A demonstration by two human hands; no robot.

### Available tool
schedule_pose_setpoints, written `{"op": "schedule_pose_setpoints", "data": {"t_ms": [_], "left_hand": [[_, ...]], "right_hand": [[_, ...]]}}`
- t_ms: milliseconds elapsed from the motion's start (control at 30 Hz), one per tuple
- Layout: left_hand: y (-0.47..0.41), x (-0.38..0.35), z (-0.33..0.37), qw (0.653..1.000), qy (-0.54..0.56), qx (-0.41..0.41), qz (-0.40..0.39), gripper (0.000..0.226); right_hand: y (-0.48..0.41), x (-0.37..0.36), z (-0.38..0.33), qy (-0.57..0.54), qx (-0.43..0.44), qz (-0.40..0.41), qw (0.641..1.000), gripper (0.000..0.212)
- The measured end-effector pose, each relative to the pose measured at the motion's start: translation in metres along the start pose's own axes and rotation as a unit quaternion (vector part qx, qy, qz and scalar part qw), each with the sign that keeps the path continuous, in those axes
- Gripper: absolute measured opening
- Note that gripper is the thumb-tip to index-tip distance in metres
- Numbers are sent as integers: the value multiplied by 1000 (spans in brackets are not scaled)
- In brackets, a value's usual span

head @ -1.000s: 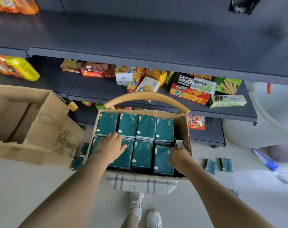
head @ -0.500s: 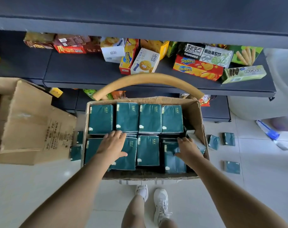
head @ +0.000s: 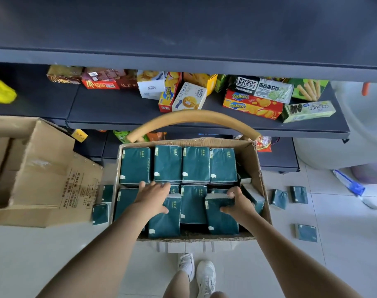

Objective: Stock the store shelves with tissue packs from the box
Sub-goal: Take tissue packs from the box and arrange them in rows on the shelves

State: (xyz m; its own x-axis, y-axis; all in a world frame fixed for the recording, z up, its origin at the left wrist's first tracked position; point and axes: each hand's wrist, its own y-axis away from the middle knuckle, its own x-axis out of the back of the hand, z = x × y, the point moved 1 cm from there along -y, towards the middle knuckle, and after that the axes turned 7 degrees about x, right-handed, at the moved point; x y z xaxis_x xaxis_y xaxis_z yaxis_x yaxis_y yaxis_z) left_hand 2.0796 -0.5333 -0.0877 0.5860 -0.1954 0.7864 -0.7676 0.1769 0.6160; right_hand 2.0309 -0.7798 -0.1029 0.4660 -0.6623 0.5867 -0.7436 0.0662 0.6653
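The dark green film-wrapped tissue packs (head: 196,164) stand in two tight rows inside the open brown cardboard box (head: 257,168). My right hand (head: 237,204) grips one pack in the nearer row, at the box's right end, with fingers curled over its white top edge and thumb on its face. My left hand (head: 154,195) lies across a pack towards the box's left end, fingers spread and thumb against the wrapper. I cannot tell if it truly has hold.

I judge these packs light, soft and squashy, with slick film. The short top end is the place to pinch, drawing straight up, since the neighbours wedge each one.

A tan curved padded handle (head: 194,118) arches behind the box's far rim and could catch a lifted pack on its way to the dark grey shelf (head: 118,112). Coloured snack boxes (head: 252,105) fill the shelf behind the box's right side. A large open cardboard carton (head: 32,168) sits left of the box, and loose green packs (head: 299,194) lie on the floor to its right.
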Motion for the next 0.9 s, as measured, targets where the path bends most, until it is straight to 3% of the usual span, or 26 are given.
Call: {"op": "schedule_pose_setpoints", "data": {"t_ms": [133, 267, 333, 433, 533, 667, 767, 900], "left_hand": [[12, 13, 1, 999, 45, 27, -8, 58], [46, 39, -4, 978, 198, 66, -19, 38], [70, 54, -6, 944, 315, 97, -18, 38], [107, 84, -9, 895, 431, 114, 26, 47], [147, 123, -11, 836, 532, 101, 84, 38], [193, 172, -24, 741, 651, 81, 148, 29], [224, 211, -39, 672, 709, 47, 209, 28], [254, 264, -60, 612, 738, 8, 283, 22]], "right_hand": [[16, 9, 4, -92, 37, 71, 993, 53], [45, 32, -4, -181, 43, 109, 976, 68], [60, 49, -10, -195, 48, 130, 971, 59], [89, 85, -30, -169, 83, 151, 970, 17], [118, 119, -56, -187, 133, 174, 958, 26], [157, 158, -99, -297, 212, 185, 913, 18], [183, 190, -138, -289, 263, 204, 898, 26], [203, 232, -193, -255, 303, 244, 885, 35]]}}
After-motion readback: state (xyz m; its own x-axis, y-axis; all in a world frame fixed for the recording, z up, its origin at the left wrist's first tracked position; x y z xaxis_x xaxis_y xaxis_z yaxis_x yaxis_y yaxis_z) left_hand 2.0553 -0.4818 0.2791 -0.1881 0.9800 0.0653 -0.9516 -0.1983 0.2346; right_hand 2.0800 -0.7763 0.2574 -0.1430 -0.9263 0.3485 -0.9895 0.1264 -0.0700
